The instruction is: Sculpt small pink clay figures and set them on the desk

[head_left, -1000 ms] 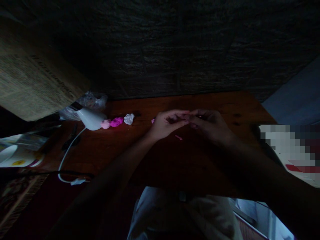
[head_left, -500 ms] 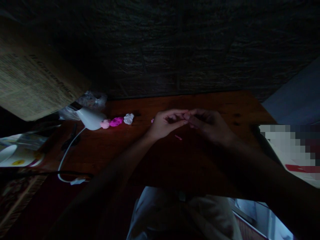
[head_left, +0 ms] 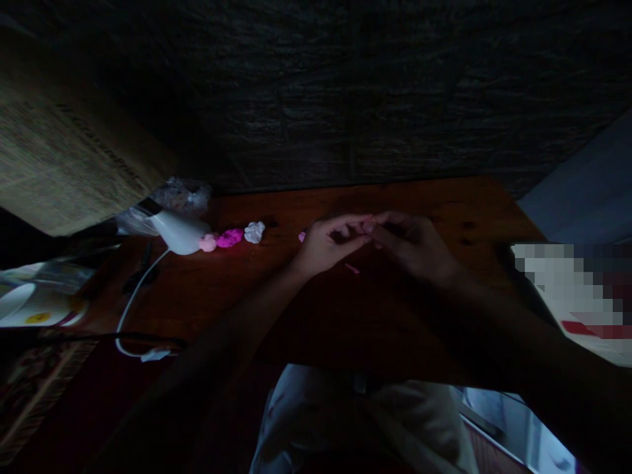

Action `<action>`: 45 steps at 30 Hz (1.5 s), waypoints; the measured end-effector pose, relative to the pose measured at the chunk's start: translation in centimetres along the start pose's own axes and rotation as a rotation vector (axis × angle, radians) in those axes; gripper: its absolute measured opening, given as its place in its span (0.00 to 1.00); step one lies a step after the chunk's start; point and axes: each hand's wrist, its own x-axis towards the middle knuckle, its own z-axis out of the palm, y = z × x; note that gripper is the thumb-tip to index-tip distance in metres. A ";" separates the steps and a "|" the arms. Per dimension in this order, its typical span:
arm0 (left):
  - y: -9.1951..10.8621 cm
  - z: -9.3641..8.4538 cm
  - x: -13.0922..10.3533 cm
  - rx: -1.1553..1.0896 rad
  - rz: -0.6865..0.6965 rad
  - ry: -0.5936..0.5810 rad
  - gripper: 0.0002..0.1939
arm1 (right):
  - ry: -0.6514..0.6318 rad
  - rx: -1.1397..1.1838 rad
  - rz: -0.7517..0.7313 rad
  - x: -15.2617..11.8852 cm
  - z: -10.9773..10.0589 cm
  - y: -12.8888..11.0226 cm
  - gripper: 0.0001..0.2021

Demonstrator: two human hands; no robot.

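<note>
My left hand [head_left: 328, 243] and my right hand [head_left: 415, 245] meet fingertip to fingertip above the wooden table [head_left: 296, 316]. Both pinch at the same spot; whatever lies between the fingertips is too small and dark to name. Below them on the table is a thin pink strip [head_left: 352, 268]. A bit of pink material [head_left: 302, 235] shows just past my left wrist, mostly hidden by the hand. Farther left, three soft lumps like modelling clay sit in a row: pale pink [head_left: 208, 242], bright magenta [head_left: 230, 237] and white [head_left: 255, 232].
Beside the lumps stands a white lamp-like object [head_left: 180, 230] with a white cable [head_left: 123, 309]. Crumpled clear plastic [head_left: 185, 195] lies behind it. A white cup [head_left: 39, 306] is at far left, under hanging printed brown paper [head_left: 74, 151]. A dark stone wall [head_left: 345, 99] rises behind the table.
The hands stay together in nearly the same place, with only a slight shift of the fingers. The view has tilted a little; the lumps and strip lie as before.
</note>
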 end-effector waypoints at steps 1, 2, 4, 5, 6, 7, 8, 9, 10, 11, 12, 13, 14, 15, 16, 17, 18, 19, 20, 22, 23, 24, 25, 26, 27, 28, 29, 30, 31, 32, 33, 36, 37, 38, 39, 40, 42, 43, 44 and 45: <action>0.0 0.0 0.0 0.015 0.016 0.011 0.16 | -0.003 0.004 -0.003 0.0 0.0 0.0 0.20; 0.1 0.0 0.0 0.029 0.030 0.019 0.15 | -0.004 0.009 -0.006 0.0 0.0 0.0 0.19; 0.1 0.0 0.0 0.047 0.038 0.031 0.16 | 0.000 0.018 -0.014 0.0 0.0 0.0 0.18; 0.0 0.0 0.0 0.048 0.032 0.033 0.16 | 0.004 0.021 -0.013 0.0 0.0 0.0 0.18; 0.0 0.0 0.0 0.045 0.019 0.033 0.16 | 0.006 0.020 -0.008 0.0 0.0 0.1 0.18; -0.1 0.1 0.0 0.037 0.002 0.032 0.16 | 0.008 0.018 0.000 0.0 0.1 0.2 0.19; -0.2 0.1 0.0 0.025 -0.016 0.026 0.16 | 0.008 0.019 0.013 0.0 0.1 0.2 0.19; -0.3 0.1 0.0 0.011 -0.033 0.018 0.16 | 0.007 0.022 0.028 0.1 0.1 0.3 0.19; -0.3 0.1 0.0 -0.003 -0.047 0.012 0.16 | 0.006 0.029 0.042 0.1 0.1 0.4 0.19; -0.4 0.1 0.0 -0.015 -0.062 0.008 0.15 | 0.005 0.040 0.054 0.1 0.2 0.5 0.20; -0.4 0.1 0.1 -0.026 -0.073 0.004 0.15 | 0.007 0.055 0.065 0.2 0.2 0.6 0.20; -0.4 0.1 0.1 -0.038 -0.080 0.001 0.15 | 0.010 0.071 0.077 0.2 0.2 0.6 0.20; -0.3 0.0 0.1 -0.053 -0.084 -0.003 0.15 | 0.012 0.087 0.091 0.2 0.2 0.6 0.20; -0.3 0.0 0.2 -0.071 -0.087 -0.005 0.16 | 0.015 0.101 0.108 0.2 0.2 0.5 0.20; -0.2 -0.1 0.2 -0.088 -0.093 -0.007 0.16 | 0.018 0.112 0.126 0.1 0.2 0.4 0.20; -0.2 -0.1 0.3 -0.103 -0.102 -0.007 0.16 | 0.022 0.117 0.144 0.1 0.2 0.2 0.20; -0.1 -0.2 0.3 -0.114 -0.117 -0.002 0.16 | 0.024 0.117 0.158 0.1 0.2 0.0 0.20; -0.1 -0.2 0.3 -0.120 -0.135 0.003 0.16 | 0.025 0.113 0.169 0.0 0.1 -0.2 0.20; -0.1 -0.2 0.4 -0.122 -0.153 0.008 0.15 | 0.026 0.109 0.176 0.0 0.1 -0.4 0.21; 0.0 -0.2 0.4 -0.129 -0.179 0.011 0.15 | 0.027 0.105 0.182 -0.1 0.1 -0.6 0.22; 0.0 -0.2 0.4 -0.136 -0.184 0.011 0.15 | 0.027 0.105 0.184 -0.1 0.0 -0.6 0.22; 0.0 -0.2 0.4 -0.143 -0.187 0.010 0.15 | 0.030 0.105 0.187 -0.1 0.0 -0.7 0.22; 0.0 -0.2 0.4 -0.151 -0.189 0.010 0.15 | 0.035 0.105 0.191 -0.1 0.0 -0.6 0.22; 0.0 -0.1 0.4 -0.157 -0.194 0.010 0.15 | 0.041 0.104 0.196 -0.1 0.0 -0.6 0.22; 0.0 -0.1 0.4 -0.164 -0.198 0.009 0.14 | 0.045 0.104 0.203 0.0 0.0 -0.5 0.22; 0.1 -0.1 0.4 -0.172 -0.199 0.009 0.14 | 0.052 0.104 0.207 0.0 0.0 -0.5 0.22; 0.1 0.0 0.5 -0.186 -0.200 0.008 0.14 | 0.054 0.104 0.209 0.0 0.0 -0.5 0.22; 0.2 0.0 0.5 -0.200 -0.204 0.008 0.14 | 0.055 0.102 0.207 0.0 0.0 -0.4 0.22; 0.2 0.0 0.4 -0.212 -0.212 0.006 0.14 | 0.054 0.099 0.203 0.1 0.0 -0.4 0.23; 0.3 0.0 0.4 -0.223 -0.227 0.004 0.15 | 0.052 0.095 0.198 0.1 0.0 -0.5 0.23; 0.3 -0.1 0.4 -0.231 -0.249 0.001 0.15 | 0.049 0.088 0.192 0.1 0.0 -0.5 0.23; 0.3 -0.1 0.4 -0.250 -0.314 -0.006 0.16 | 0.046 0.066 0.177 0.1 0.0 -0.4 0.22; 0.2 -0.1 0.5 -0.260 -0.324 -0.007 0.16 | 0.044 0.061 0.174 0.1 0.1 -0.4 0.22; 0.2 -0.1 0.5 -0.271 -0.328 -0.006 0.16 | 0.044 0.059 0.170 0.0 0.1 -0.3 0.22; 0.1 -0.1 0.5 -0.282 -0.327 -0.003 0.16 | 0.041 0.060 0.168 0.0 0.1 -0.3 0.21; 0.1 -0.1 0.5 -0.292 -0.323 0.004 0.16 | 0.040 0.062 0.167 0.0 0.1 -0.2 0.21; 0.0 -0.1 0.5 -0.312 -0.313 0.018 0.15 | 0.038 0.064 0.166 0.0 0.1 -0.2 0.22; 0.0 0.0 0.6 -0.324 -0.305 0.022 0.15 | 0.038 0.065 0.166 0.0 0.1 -0.2 0.22; 0.0 0.0 0.6 -0.334 -0.298 0.023 0.15 | 0.038 0.066 0.167 0.0 0.1 -0.2 0.22; 0.1 0.0 0.6 -0.341 -0.294 0.023 0.15 | 0.036 0.069 0.166 0.0 0.1 -0.2 0.22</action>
